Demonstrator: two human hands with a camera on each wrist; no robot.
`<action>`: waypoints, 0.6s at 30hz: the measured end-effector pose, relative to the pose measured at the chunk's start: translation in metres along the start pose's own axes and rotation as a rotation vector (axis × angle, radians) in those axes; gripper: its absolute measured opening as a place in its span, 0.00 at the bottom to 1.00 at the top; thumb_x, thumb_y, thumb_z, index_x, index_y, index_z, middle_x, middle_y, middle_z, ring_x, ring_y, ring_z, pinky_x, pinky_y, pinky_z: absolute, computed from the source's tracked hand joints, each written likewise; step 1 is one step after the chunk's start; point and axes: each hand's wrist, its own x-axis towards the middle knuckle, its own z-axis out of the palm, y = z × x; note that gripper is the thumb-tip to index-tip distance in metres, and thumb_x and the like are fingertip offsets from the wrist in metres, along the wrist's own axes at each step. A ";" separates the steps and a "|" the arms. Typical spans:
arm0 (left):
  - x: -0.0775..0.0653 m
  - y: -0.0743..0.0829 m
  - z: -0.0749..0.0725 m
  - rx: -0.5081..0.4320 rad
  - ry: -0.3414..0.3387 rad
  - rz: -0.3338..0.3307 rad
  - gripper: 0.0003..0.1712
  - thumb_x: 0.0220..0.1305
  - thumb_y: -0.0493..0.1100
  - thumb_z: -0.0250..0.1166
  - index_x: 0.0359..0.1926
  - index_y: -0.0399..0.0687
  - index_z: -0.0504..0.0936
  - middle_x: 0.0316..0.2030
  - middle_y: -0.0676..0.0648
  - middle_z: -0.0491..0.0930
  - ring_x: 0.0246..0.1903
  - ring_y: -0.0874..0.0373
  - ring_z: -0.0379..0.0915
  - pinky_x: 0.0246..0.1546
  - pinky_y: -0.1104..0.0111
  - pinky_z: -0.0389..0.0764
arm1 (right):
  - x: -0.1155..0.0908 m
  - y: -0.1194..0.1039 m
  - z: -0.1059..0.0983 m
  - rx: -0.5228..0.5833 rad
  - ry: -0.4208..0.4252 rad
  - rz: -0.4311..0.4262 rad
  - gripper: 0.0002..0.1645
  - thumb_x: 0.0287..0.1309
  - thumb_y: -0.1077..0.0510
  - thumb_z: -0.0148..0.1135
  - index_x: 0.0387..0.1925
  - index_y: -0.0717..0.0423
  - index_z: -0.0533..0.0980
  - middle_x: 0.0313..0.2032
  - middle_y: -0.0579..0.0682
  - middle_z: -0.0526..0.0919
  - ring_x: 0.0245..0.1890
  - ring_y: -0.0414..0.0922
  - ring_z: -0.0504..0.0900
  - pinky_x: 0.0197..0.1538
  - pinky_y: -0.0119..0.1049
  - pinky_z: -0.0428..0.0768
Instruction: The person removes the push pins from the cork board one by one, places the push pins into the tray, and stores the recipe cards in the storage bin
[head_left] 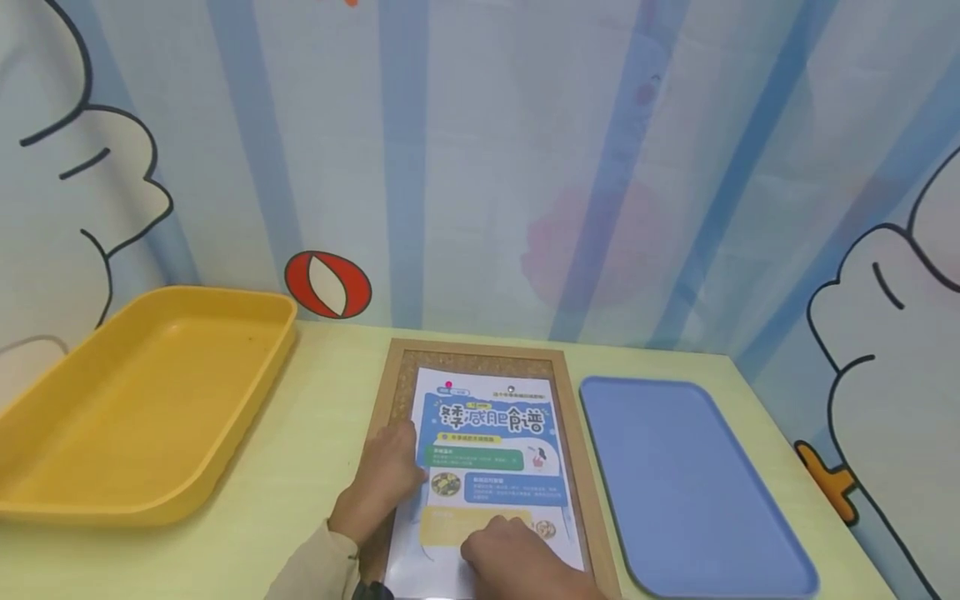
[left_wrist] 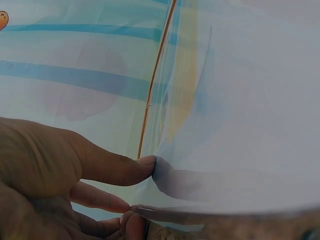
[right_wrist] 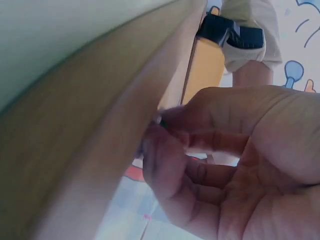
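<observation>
A printed poster [head_left: 491, 457] lies on a wood-framed corkboard [head_left: 480, 345] in the head view. A pink pushpin [head_left: 448, 385] sits in its upper left, a whitish pushpin [head_left: 511, 389] in its upper right. My left hand [head_left: 386, 475] pinches the poster's left edge; in the left wrist view the thumb [left_wrist: 117, 167] presses the bulging sheet, with the other fingers curled below. Low on the poster is my right hand [head_left: 517, 554]. Between its thumb and forefinger it pinches a tiny greenish pushpin [right_wrist: 159, 120], mostly hidden by the fingertips.
On the left of the pale yellow table [head_left: 322, 400] stands a large yellow tray [head_left: 255, 392]. A flat blue tray [head_left: 675, 483] lies close to the board's right side. Behind the table hangs a striped cartoon backdrop [head_left: 480, 167].
</observation>
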 end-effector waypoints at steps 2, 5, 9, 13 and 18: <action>0.000 0.000 0.000 0.004 0.002 0.002 0.30 0.49 0.29 0.74 0.54 0.27 0.75 0.38 0.38 0.79 0.38 0.47 0.75 0.42 0.56 0.83 | 0.002 -0.002 0.002 -0.030 0.023 0.010 0.07 0.44 0.60 0.76 0.30 0.52 0.87 0.16 0.43 0.79 0.15 0.37 0.72 0.22 0.27 0.73; 0.000 0.000 0.000 0.009 -0.005 0.001 0.29 0.49 0.29 0.74 0.54 0.28 0.75 0.38 0.38 0.79 0.38 0.47 0.74 0.41 0.56 0.83 | 0.003 -0.002 0.005 0.004 0.040 0.052 0.06 0.40 0.61 0.75 0.25 0.53 0.85 0.14 0.43 0.77 0.14 0.38 0.72 0.21 0.28 0.72; 0.000 0.000 0.000 0.015 -0.001 0.010 0.29 0.49 0.29 0.74 0.54 0.27 0.75 0.38 0.38 0.80 0.38 0.47 0.74 0.41 0.56 0.82 | 0.002 0.003 0.008 0.140 0.038 0.097 0.05 0.41 0.63 0.71 0.20 0.51 0.82 0.13 0.41 0.74 0.15 0.39 0.71 0.22 0.31 0.71; 0.001 0.000 0.000 0.018 0.005 0.016 0.29 0.49 0.29 0.74 0.53 0.27 0.75 0.39 0.38 0.80 0.37 0.47 0.74 0.41 0.56 0.82 | 0.001 0.009 0.007 0.289 0.018 0.110 0.04 0.42 0.64 0.69 0.20 0.52 0.82 0.15 0.42 0.76 0.18 0.40 0.73 0.23 0.31 0.73; 0.001 0.000 0.000 0.015 -0.003 0.006 0.29 0.48 0.29 0.74 0.53 0.27 0.75 0.38 0.39 0.79 0.37 0.48 0.73 0.41 0.57 0.82 | -0.001 0.016 0.004 0.450 -0.042 0.153 0.05 0.46 0.65 0.68 0.22 0.52 0.84 0.20 0.44 0.80 0.23 0.42 0.76 0.28 0.33 0.76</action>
